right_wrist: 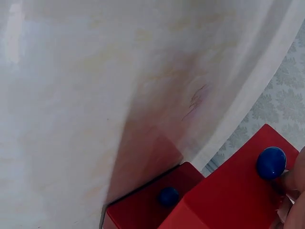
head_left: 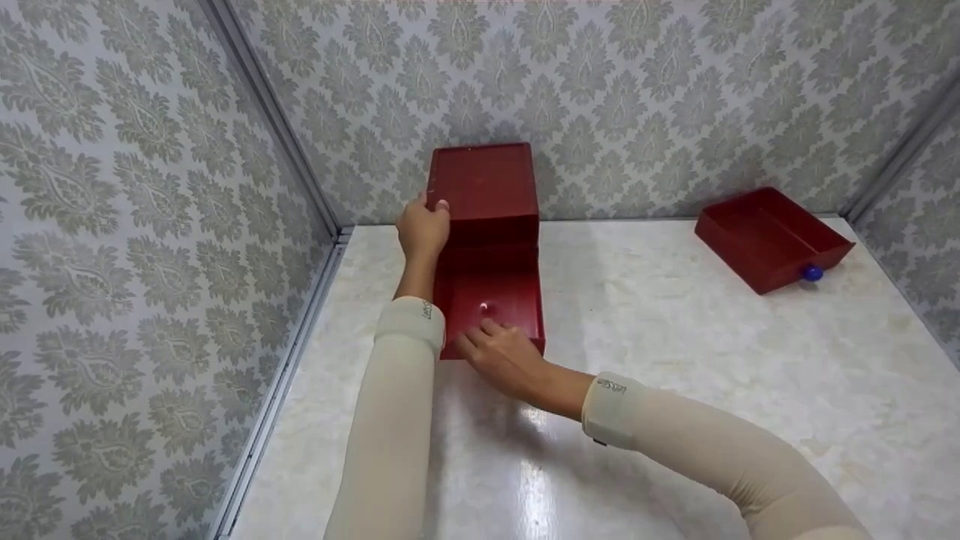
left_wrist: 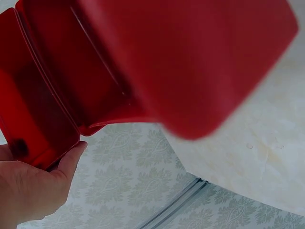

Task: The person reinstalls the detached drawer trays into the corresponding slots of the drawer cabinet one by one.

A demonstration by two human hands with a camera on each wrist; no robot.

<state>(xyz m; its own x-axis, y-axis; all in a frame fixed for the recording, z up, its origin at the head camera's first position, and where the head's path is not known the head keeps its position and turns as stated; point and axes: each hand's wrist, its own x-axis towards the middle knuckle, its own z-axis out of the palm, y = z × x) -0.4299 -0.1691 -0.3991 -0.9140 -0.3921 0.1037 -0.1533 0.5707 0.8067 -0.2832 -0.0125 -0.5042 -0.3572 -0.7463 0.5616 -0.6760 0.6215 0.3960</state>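
Observation:
A red box cabinet stands against the back wall, and a red drawer sticks out of its front. My left hand holds the cabinet's left side, thumb near the top edge; the left wrist view has this hand at the outer edge of an open bay. My right hand is at the drawer's front with curled fingers. In the right wrist view its fingertips are at the blue knob on the drawer front. A second blue knob shows on a lower drawer.
Another red drawer with a blue knob lies at the table's back right, separate from the cabinet. Patterned panels close off the back and sides of the pale marbled table. A metal rail runs along the left edge.

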